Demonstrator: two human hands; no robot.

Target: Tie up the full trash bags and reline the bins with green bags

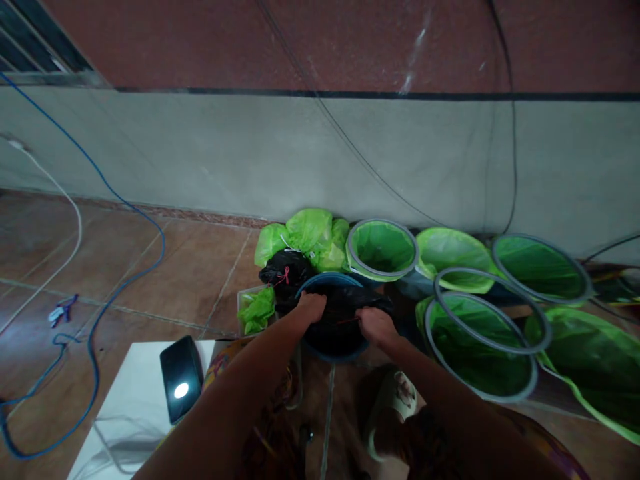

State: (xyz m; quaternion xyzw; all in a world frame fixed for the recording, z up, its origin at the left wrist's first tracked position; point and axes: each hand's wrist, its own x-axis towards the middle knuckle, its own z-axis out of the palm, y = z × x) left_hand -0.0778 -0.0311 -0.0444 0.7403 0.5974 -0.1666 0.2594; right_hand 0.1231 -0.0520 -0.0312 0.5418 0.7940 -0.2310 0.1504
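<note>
A black plastic bag (337, 303) sits in a round blue bin (313, 285) on the floor in front of me. My left hand (313, 307) is closed on the bag's left edge. On the right side, my right hand (375, 325) grips the bag too, and a thin reddish string lies across the black plastic between the hands. Behind the bin on the left is a black bag tied with a red string (287, 273). Just left of the bin stands a small pale container (241, 319) with crumpled green plastic (257, 310) in it.
Tied green bags (310, 233) lean by the wall. Several bins lined with green bags (383, 247) stand at the right, with a loose grey ring (440, 293) on top of one. A phone (181, 380) lies on a white surface (135, 373) at left. A blue cable (93, 360) crosses the floor.
</note>
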